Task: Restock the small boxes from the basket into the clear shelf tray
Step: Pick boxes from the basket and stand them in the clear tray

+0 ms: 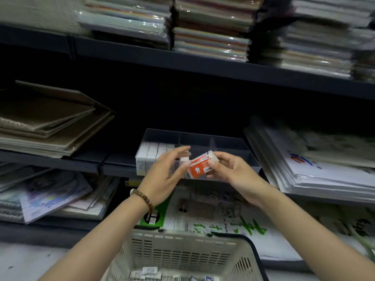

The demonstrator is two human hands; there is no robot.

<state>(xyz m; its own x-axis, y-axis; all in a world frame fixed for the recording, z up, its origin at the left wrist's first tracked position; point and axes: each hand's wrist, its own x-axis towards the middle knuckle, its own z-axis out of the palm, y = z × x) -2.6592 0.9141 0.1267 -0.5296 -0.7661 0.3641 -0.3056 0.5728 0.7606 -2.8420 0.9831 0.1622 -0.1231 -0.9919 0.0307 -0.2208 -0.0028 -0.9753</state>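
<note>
- One clear shelf tray (pixel 233 143) sits on the middle shelf, split by dividers. Its left compartment holds a packed block of white small boxes (pixel 150 154), too blurred to count.
- One basket (pixel 182 252) stands below, with a few small boxes (pixel 148 272) lying in its bottom.
- Two hands meet just in front of the tray.
- The right hand (pixel 230 169) pinches an orange-and-white box stack (pixel 200 165), thumb on the front and fingers curled behind. How many boxes are in the stack is unclear.
- The left hand (pixel 166 171), with one beaded bracelet (pixel 143 198) at the wrist, has straight, loosely spread fingers at the stack's left edge. Contact cannot be told.
</note>
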